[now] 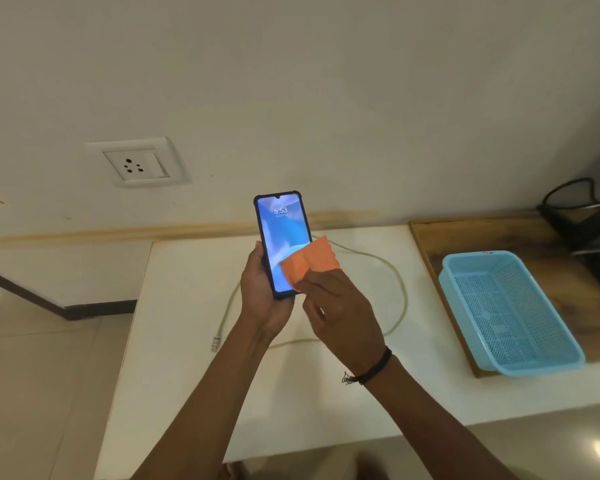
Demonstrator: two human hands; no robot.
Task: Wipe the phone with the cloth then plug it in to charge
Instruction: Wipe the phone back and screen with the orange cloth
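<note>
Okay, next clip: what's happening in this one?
A person is cleaning a phone held up in the left hand, its screen lit. The right hand presses an orange cloth against the lower right part of the screen. The charging cable lies looped on the white table, not connected to the phone. A blue basket sits empty to the right.

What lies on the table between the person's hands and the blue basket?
In the head view, only a loop of pale cable on the white table; otherwise bare up to the basket.
</note>
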